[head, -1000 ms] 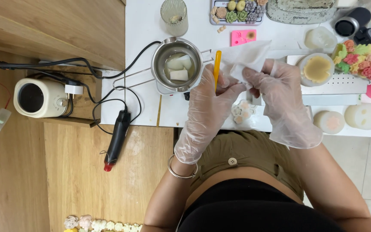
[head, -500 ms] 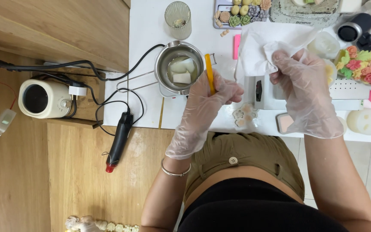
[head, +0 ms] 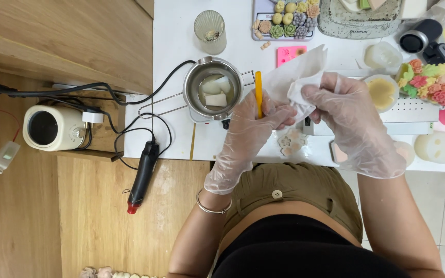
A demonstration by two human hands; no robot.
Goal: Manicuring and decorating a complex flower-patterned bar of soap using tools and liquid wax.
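Note:
Both hands wear thin clear gloves. My left hand (head: 251, 128) is closed around a slim orange stick (head: 258, 92) that stands upright out of the fist. My right hand (head: 348, 121) pinches a crumpled white tissue (head: 297, 77) against the left hand's fingers, just above them. Left of the hands stands a steel melting pot (head: 213, 88) with pale wax chunks in it, its wire handle pointing left. Under the hands a small flower-shaped mould (head: 290, 142) lies on the white table (head: 173, 51).
A black heat tool (head: 141, 177) with a red tip hangs off the table's left edge, cords trailing. A cream round appliance (head: 52, 127) sits on the wooden floor. Ribbed glass (head: 209, 32), tray of small succulent shapes (head: 287, 18), coloured wax flowers (head: 431, 80), pale moulds at right.
The tissue has come from the right toward the left hand, which stays closed on the orange stick. Both hands have drawn closer together.

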